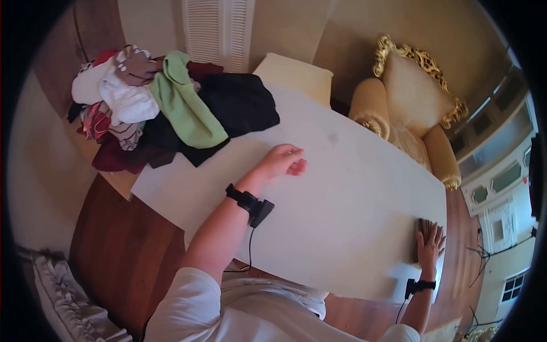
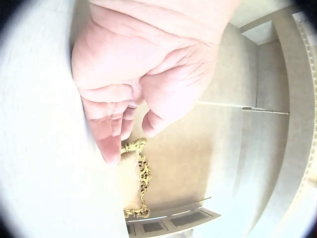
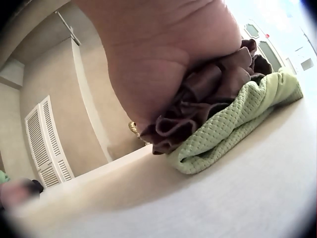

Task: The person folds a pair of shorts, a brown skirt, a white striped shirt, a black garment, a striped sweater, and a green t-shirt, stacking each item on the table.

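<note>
My left hand (image 1: 285, 161) rests side-down on the white table (image 1: 342, 194), its fingers loosely bent. Nothing is in that hand (image 2: 138, 74) in the left wrist view. At the table's right end, my right hand (image 1: 431, 245) lies with extended fingers on a small dark brown cloth bundle (image 1: 423, 227). The right wrist view shows the palm (image 3: 163, 54) on gathered brown fabric (image 3: 203, 84), with a folded, textured green cloth (image 3: 233, 124) beneath and beside it. The fingertips of the right hand are hidden there.
A heap of clothes, with a green cloth (image 1: 185, 105), a black one (image 1: 239, 105) and white ones (image 1: 128, 100), covers the far left table end. A gilded armchair (image 1: 407, 108) stands beyond the far edge, near a cream side table (image 1: 296, 77). A cable hangs from each wrist camera.
</note>
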`<state>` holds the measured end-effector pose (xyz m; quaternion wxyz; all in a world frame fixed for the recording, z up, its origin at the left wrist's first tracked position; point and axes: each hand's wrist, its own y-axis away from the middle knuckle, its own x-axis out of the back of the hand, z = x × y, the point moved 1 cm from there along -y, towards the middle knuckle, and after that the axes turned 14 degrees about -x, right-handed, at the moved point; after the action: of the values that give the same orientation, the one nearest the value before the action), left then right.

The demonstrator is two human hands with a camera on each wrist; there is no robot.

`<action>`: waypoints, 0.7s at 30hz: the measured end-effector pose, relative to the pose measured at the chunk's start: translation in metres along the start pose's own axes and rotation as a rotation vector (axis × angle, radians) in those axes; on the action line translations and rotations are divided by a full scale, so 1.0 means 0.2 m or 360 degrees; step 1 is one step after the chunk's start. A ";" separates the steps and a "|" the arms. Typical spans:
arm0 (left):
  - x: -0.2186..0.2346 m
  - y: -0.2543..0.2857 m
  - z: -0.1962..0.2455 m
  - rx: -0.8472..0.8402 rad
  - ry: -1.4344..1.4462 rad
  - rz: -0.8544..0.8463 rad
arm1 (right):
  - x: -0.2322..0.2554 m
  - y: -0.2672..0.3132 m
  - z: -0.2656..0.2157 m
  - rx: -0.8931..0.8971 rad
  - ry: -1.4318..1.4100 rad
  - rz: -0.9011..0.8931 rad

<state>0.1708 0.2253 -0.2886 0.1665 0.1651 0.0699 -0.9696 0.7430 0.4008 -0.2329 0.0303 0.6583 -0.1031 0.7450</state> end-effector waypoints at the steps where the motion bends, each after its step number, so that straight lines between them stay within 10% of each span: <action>1: 0.00 0.00 0.01 -0.0006 -0.0001 0.0001 | 0.00 0.00 0.00 0.0050 0.0007 -0.0025; 5: 0.00 -0.01 0.01 -0.0010 0.0019 -0.0014 | 0.12 0.03 -0.07 0.0020 0.0078 -0.0172; 9: -0.01 0.00 0.01 -0.0023 0.0011 -0.0024 | 0.19 -0.04 -0.18 0.0385 -0.0341 0.0459; 15: -0.02 0.02 0.03 -0.0001 0.0030 -0.0013 | 0.32 0.27 -0.90 0.0693 -0.2976 -0.1319; 21: 0.03 -0.01 -0.02 -0.0026 0.0077 -0.0023 | 0.12 0.61 -1.61 0.0286 -0.3126 -0.2163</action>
<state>0.1667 0.2259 -0.2949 0.1592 0.1866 0.0829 -0.9659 0.4042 0.3415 -0.2593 0.2800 0.8655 0.3392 -0.2398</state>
